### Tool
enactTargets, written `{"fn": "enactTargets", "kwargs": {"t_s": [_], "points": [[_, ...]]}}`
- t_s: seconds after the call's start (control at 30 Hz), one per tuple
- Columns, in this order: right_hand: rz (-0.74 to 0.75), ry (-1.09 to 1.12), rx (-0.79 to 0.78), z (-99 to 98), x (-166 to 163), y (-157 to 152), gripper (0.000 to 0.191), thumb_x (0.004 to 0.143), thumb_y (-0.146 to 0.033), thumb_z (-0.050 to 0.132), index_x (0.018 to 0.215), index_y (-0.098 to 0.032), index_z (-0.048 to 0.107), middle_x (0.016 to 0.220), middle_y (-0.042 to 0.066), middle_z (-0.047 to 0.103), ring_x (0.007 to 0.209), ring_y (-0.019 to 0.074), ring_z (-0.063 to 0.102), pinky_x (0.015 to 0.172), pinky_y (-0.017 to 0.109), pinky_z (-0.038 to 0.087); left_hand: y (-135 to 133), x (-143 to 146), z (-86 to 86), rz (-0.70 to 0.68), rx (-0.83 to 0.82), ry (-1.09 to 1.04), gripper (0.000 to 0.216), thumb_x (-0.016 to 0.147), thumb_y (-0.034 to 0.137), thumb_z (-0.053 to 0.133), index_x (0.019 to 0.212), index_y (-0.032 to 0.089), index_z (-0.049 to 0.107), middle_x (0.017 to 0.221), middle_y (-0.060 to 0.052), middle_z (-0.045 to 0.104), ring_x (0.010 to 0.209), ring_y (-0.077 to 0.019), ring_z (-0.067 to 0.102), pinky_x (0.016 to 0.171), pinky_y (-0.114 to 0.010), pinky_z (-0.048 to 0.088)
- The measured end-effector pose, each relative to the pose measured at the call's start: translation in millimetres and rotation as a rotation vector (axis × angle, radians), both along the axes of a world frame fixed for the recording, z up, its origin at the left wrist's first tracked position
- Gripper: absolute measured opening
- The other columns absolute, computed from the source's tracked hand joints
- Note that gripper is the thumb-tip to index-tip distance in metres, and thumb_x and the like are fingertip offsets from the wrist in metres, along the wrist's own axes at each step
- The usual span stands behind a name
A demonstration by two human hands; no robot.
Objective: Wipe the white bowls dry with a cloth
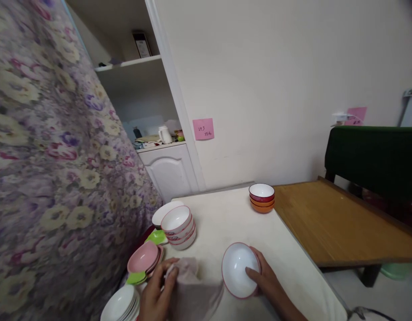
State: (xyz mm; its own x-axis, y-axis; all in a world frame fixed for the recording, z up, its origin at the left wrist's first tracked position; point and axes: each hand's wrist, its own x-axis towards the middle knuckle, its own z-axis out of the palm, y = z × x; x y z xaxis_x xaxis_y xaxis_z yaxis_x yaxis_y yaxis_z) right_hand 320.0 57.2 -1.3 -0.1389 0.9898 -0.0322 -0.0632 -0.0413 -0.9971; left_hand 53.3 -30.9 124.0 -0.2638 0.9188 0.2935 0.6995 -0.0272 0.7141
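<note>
My right hand (264,276) grips a white bowl (237,269) with a thin red rim, thumb inside and fingers behind it. The bowl is tilted so its inside faces me. In my left hand (160,287) is a pale greyish-pink cloth (195,296), pinched near its top and hanging down to the right toward the bowl. Just beyond that hand stands a stack of white red-rimmed bowls (177,223). Beside it on the left lie pink bowls (143,257) and a stack of white dishes (120,303).
Red and orange bowls (261,198) are stacked at the white table's (222,214) far right corner. Green dishes (156,236) and a larger white bowl (165,213) line the left edge. A floral curtain (75,178) hangs left; a brown wooden table (346,223) adjoins on the right.
</note>
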Motion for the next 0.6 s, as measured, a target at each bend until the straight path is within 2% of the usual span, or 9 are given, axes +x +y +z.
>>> {"fn": "enactTargets", "kwargs": {"t_s": [0.07,0.13,0.17,0.23,0.27,0.33,0.4,0.5,0.6], "points": [[-0.012,0.007,0.029,-0.5,0.1,0.1,0.068,0.067,-0.041,0.059,0.128,-0.018,0.04,0.127,0.012,0.056,0.113,0.0298,0.053,0.094,0.04,0.045,3.3,1.6,-1.9,-0.031,-0.027,0.09,0.027,0.084,0.05,0.045,0.089,0.025,0.053,0.09,0.0,0.065,0.084,-0.0191,0.06,0.071,-0.026,0.044],[-0.012,-0.003,0.009,0.3,0.5,-0.7,0.07,0.067,-0.042,0.057,0.13,-0.018,0.038,0.128,0.012,0.055,0.112,0.03,0.054,0.088,0.039,0.048,9.4,-2.6,-9.7,-0.052,-0.088,0.206,0.027,0.086,0.049,0.041,0.079,0.024,0.049,0.072,0.003,0.061,0.066,-0.0168,0.058,0.061,-0.026,0.043],[-0.006,-0.011,0.0,1.3,0.9,-1.4,0.07,0.068,-0.043,0.056,0.131,-0.019,0.037,0.128,0.012,0.054,0.112,0.0299,0.054,0.084,0.038,0.05,13.3,-7.2,-15.9,-0.038,-0.099,0.258,0.027,0.087,0.048,0.04,0.079,0.024,0.049,0.07,0.002,0.06,0.064,-0.0166,0.059,0.06,-0.027,0.044],[0.011,-0.027,0.007,3.7,2.0,-2.8,0.069,0.07,-0.042,0.055,0.132,-0.02,0.036,0.13,0.011,0.053,0.113,0.0286,0.053,0.083,0.036,0.05,21.2,-20.5,-31.4,0.012,-0.055,0.361,0.026,0.088,0.044,0.04,0.091,0.021,0.052,0.085,-0.004,0.066,0.076,-0.0195,0.063,0.069,-0.03,0.049],[0.021,-0.032,0.018,4.9,2.6,-3.4,0.068,0.07,-0.041,0.055,0.131,-0.02,0.036,0.13,0.011,0.052,0.115,0.0277,0.052,0.085,0.035,0.049,24.8,-28.2,-39.9,0.01,-0.025,0.416,0.029,0.088,0.039,0.04,0.102,0.018,0.054,0.1,-0.009,0.067,0.09,-0.022,0.064,0.079,-0.034,0.05],[0.038,-0.033,0.008,6.7,3.5,-3.8,0.069,0.071,-0.041,0.055,0.132,-0.019,0.034,0.13,0.012,0.051,0.112,0.0274,0.053,0.084,0.035,0.049,29.8,-41.9,-55.5,-0.069,-0.003,0.537,0.037,0.087,0.029,0.04,0.118,0.016,0.054,0.122,-0.014,0.061,0.114,-0.0253,0.056,0.096,-0.041,0.045],[0.049,-0.029,-0.039,7.0,3.8,-3.1,0.072,0.07,-0.044,0.055,0.133,-0.02,0.032,0.129,0.012,0.051,0.105,0.0279,0.056,0.074,0.035,0.051,31.7,-49.7,-66.6,-0.205,-0.058,0.621,0.041,0.084,0.019,0.039,0.121,0.02,0.057,0.128,-0.011,0.06,0.122,-0.0258,0.051,0.102,-0.045,0.041],[0.05,-0.016,-0.085,4.8,2.8,-0.9,0.076,0.066,-0.047,0.057,0.134,-0.023,0.032,0.128,0.012,0.052,0.1,0.0293,0.057,0.063,0.033,0.051,32.7,-49.0,-74.0,-0.363,-0.157,0.652,0.048,0.08,0.011,0.038,0.122,0.025,0.058,0.131,-0.006,0.059,0.128,-0.0255,0.045,0.105,-0.046,0.039],[0.036,0.009,-0.092,0.6,1.0,1.4,0.078,0.065,-0.049,0.058,0.134,-0.023,0.033,0.126,0.012,0.053,0.102,0.0317,0.056,0.065,0.036,0.052,38.2,-42.9,-75.9,-0.345,-0.244,0.62,0.05,0.083,0.01,0.031,0.128,0.017,0.052,0.138,-0.011,0.051,0.134,-0.0259,0.037,0.109,-0.046,0.032]]}}
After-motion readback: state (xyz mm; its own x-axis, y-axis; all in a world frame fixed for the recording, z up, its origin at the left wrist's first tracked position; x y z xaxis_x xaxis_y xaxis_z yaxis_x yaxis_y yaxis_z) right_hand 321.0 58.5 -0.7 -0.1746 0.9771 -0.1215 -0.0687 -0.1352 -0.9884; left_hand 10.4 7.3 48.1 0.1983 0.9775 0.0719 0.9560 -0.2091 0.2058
